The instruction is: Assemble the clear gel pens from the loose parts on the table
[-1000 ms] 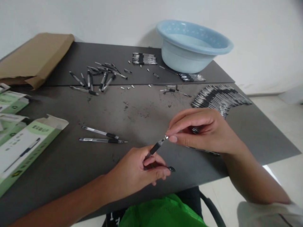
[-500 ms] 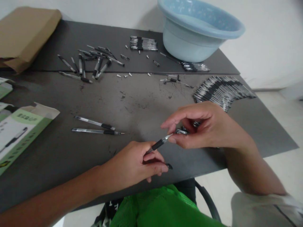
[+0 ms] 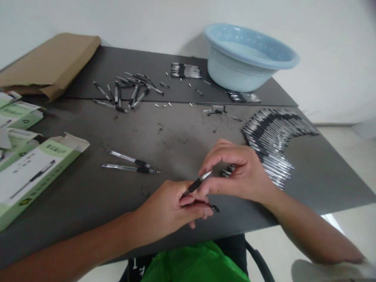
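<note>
Two hands [image 3: 173, 205] [image 3: 246, 174], dozens of pens [image 3: 264, 125], one basin [image 3: 235, 74]

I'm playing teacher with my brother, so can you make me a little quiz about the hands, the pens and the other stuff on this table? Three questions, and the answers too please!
1. True or false: the left hand holds a pen.

2. What colour is the big tub near the wall?
A. Green
B. Light blue
C. Red

3. Fill in the number: between the front green-and-white box and the hands, ___ loose pens lie on the table.

Key:
1. True
2. B
3. Two
</note>
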A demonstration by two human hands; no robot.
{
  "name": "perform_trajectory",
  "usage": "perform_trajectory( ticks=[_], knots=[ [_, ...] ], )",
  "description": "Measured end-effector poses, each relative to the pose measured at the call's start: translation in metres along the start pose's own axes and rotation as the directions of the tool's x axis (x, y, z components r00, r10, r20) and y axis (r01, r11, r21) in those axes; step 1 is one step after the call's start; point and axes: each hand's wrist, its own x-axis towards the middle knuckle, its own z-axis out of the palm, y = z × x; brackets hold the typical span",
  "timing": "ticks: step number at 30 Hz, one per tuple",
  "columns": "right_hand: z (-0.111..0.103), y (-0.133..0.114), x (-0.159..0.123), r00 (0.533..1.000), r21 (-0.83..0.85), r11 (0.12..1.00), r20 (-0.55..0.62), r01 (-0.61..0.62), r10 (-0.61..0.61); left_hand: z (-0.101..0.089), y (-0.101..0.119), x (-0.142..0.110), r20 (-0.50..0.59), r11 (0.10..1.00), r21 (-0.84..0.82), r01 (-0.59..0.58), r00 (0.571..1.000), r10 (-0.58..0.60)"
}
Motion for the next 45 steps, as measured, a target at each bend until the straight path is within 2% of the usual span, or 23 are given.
perform_trajectory(
  ticks=[2,5,11,15,17,20,22,26,28,34,36,40,42,45],
  knots=[
    [0.000,0.000,0.001,0.997,-0.014,0.997,0.016,0.071,-0.071,0.001,0.002,0.000,-0.012,0.999,-0.038,-0.018,1.000,0.017],
    [0.003,-0.002,0.003,0.993,0.041,0.993,0.052,0.108,-0.110,0.001,0.003,0.000,-0.018,0.995,-0.076,-0.060,0.998,0.059],
    [0.014,0.001,0.002,0.992,0.137,0.990,-0.124,0.019,-0.001,0.001,0.003,0.002,-0.020,0.988,-0.124,-0.088,0.996,0.087],
    [0.016,-0.002,0.002,1.000,0.205,0.979,0.006,-0.001,0.000,0.002,0.004,0.002,-0.028,0.984,-0.153,-0.096,0.995,0.093],
    [0.018,-0.004,0.003,1.000,0.207,0.978,0.027,-0.009,0.004,0.002,0.004,0.002,-0.026,0.981,-0.161,-0.104,0.995,0.101],
    [0.023,-0.002,0.002,0.993,0.206,0.978,-0.096,-0.047,0.068,0.004,0.005,0.002,-0.022,0.983,-0.153,-0.100,0.995,0.098],
    [0.024,0.001,0.001,0.987,0.223,0.973,-0.133,-0.056,0.088,0.005,0.006,0.001,-0.016,0.983,-0.158,-0.095,0.995,0.094],
    [0.022,-0.002,0.003,0.997,0.282,0.957,0.052,-0.061,0.049,0.005,0.009,0.000,-0.038,0.969,-0.225,-0.104,0.994,0.098],
    [0.022,-0.004,0.003,0.996,0.291,0.955,0.088,-0.053,0.029,0.005,0.007,0.000,-0.039,0.960,-0.252,-0.124,0.992,0.118],
    [0.030,0.004,0.002,0.982,0.343,0.937,-0.144,-0.066,0.122,0.006,0.003,0.001,-0.043,0.950,-0.288,-0.121,0.993,0.113],
    [0.029,0.003,0.002,0.986,0.371,0.924,-0.100,-0.089,0.135,0.006,0.004,0.001,-0.038,0.947,-0.299,-0.114,0.993,0.108],
    [0.028,-0.006,0.007,0.997,0.360,0.932,0.068,-0.048,0.025,0.005,0.007,0.000,-0.018,0.952,-0.282,-0.122,0.992,0.122],
    [0.029,-0.009,0.009,0.998,0.350,0.936,0.063,-0.033,0.012,0.005,0.007,0.001,-0.019,0.956,-0.265,-0.125,0.992,0.125],
    [0.032,-0.007,0.009,0.997,0.341,0.937,0.013,-0.072,0.072,0.006,0.003,0.002,-0.023,0.960,-0.254,-0.115,0.993,0.113]
  ],
)
